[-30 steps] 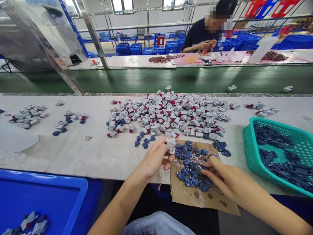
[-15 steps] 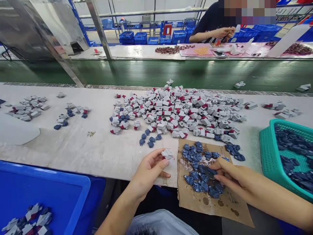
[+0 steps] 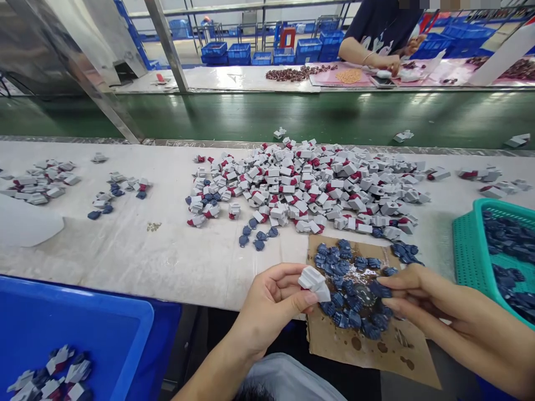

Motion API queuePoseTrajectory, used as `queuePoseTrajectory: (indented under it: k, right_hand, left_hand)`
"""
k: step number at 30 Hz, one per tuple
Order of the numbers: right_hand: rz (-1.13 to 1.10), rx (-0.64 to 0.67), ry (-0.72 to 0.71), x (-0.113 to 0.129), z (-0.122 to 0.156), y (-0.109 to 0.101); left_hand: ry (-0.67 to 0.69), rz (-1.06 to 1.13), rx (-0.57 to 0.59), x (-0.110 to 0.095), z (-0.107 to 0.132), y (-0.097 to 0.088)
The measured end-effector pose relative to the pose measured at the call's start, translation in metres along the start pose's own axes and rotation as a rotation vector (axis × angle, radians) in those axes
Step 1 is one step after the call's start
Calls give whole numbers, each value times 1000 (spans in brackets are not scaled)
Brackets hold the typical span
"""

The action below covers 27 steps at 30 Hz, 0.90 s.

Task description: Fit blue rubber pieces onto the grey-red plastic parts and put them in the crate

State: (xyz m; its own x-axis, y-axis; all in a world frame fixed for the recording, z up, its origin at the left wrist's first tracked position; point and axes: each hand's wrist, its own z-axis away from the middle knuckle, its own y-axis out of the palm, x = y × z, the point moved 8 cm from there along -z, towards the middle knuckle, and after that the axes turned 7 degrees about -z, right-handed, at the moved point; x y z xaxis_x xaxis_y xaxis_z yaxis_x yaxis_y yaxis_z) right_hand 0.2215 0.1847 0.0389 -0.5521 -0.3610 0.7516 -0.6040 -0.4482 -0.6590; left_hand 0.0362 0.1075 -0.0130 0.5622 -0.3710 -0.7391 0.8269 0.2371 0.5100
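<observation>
My left hand (image 3: pixel 278 301) is closed on a small light-grey plastic part (image 3: pixel 313 281), held between thumb and fingers near the table's front edge. Between thumb and forefinger, my right hand (image 3: pixel 422 303) pinches a dark blue plastic piece (image 3: pixel 380 289) just above a brown cardboard sheet (image 3: pixel 334 348). Several wet-looking dark blue pieces (image 3: pixel 334 259) lie on that cardboard. Behind my hands spreads a large heap of grey and dark red parts (image 3: pixel 292 184). A few loose blue pieces (image 3: pixel 259 236) sit in front of the heap.
A green basket (image 3: pixel 463 256) of blue pieces stands at the right. A blue tray (image 3: pixel 104 334) with grey-and-blue assemblies is at lower left. Behind the table runs a green conveyor belt (image 3: pixel 234 114) with a few parts on it. A co-worker (image 3: pixel 376 39) works beyond it.
My left hand has moved right, bringing the grey part close to the cardboard. My right hand has lifted a blue piece slightly and shifted right. The co-worker's hands have moved.
</observation>
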Motion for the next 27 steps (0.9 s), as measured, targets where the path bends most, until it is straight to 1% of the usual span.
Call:
queuePoseTrajectory:
  k: [2,4,7,9,11,15,18,21,24,27]
  right_hand:
    - [-99,7,-53,21,2,7]
    - [-158,-17,-121,39,3,13]
    - [-192,-35,-176,52,2,22]
    - [-204,-21,-175,51,1,26]
    - [-228,9,-146,48,0,28]
    - [-313,141,-61,44,2,37]
    - [-373,235,-1,44,5,43]
    - [-499,320,73,42,7,51]
    - [-607,324,134,39,7,56]
    - [-644,329,135,38,5,60]
  left_hand:
    - [8,34,11,0,2,4]
    - [14,68,14,0,3,8]
    - [35,100,22,-1,5,12]
    - [53,101,34,-2,6,14]
    - [73,85,42,-5,7,15]
    - [108,34,37,-8,8,16]
    - [143,-11,59,-10,9,18]
    - [181,-17,65,-10,12,19]
    - [188,9,59,-7,13,19]
    - [184,32,49,-3,12,19]
